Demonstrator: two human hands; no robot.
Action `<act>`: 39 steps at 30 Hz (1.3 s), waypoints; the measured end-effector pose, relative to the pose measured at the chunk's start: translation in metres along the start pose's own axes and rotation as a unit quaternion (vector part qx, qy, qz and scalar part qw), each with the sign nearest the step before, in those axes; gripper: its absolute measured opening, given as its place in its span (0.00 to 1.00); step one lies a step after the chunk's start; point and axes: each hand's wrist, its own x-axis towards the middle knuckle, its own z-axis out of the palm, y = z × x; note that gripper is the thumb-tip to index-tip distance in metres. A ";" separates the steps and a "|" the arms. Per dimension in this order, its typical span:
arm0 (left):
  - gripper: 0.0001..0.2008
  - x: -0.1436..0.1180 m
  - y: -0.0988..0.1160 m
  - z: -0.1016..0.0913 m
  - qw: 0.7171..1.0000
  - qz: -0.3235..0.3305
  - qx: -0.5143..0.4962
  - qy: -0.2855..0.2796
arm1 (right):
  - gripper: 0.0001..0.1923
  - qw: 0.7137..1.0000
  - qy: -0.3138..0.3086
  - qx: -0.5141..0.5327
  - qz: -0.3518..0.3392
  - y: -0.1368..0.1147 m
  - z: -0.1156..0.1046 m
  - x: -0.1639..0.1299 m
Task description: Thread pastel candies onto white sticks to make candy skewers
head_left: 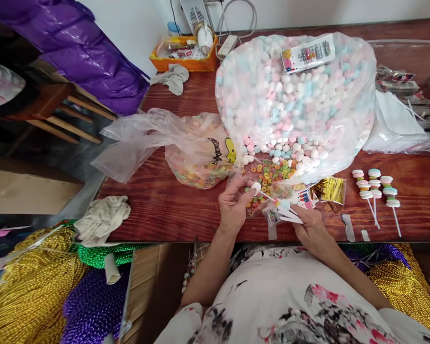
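Note:
My left hand point(233, 204) pinches a white candy piece point(256, 187) at the near edge of the wooden table point(157, 200). My right hand point(313, 229) grips a bundle of white sticks point(289, 215), one of them reaching up to the white piece. Both hands work over a pile of coloured ring candies point(268, 174) spilling from a big clear bag of pastel candies point(294, 95). A second bag of ring candies point(200, 165) lies to the left.
Three finished candy skewers point(374, 188) lie to the right, beside a packet of gold twist ties point(330, 189). Flat clear bags point(397, 124) sit far right, an orange tray point(184, 55) at the back, rags point(102, 217) on the left, and bead strands point(32, 286) below.

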 end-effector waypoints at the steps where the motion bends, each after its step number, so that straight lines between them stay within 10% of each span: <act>1: 0.16 -0.001 -0.001 -0.002 1.000 0.021 0.022 -0.008 | 0.12 1.000 0.001 -0.001 0.004 0.000 0.001 0.000; 9: 0.13 -0.007 -0.003 -0.006 0.943 0.239 0.221 -0.068 | 0.16 0.999 -0.032 -0.010 0.003 -0.001 0.002 0.005; 21: 0.13 -0.007 0.005 -0.010 0.980 0.107 0.112 -0.123 | 0.20 0.991 -0.075 -0.106 0.028 0.000 -0.010 0.001; 34: 0.13 -0.015 -0.008 -0.010 0.924 0.245 0.271 -0.115 | 0.15 0.998 -0.055 0.015 0.032 -0.006 -0.001 0.001; 39: 0.11 -0.021 -0.009 -0.002 0.963 0.165 0.200 -0.079 | 0.12 0.996 -0.044 0.071 0.023 -0.008 0.014 0.004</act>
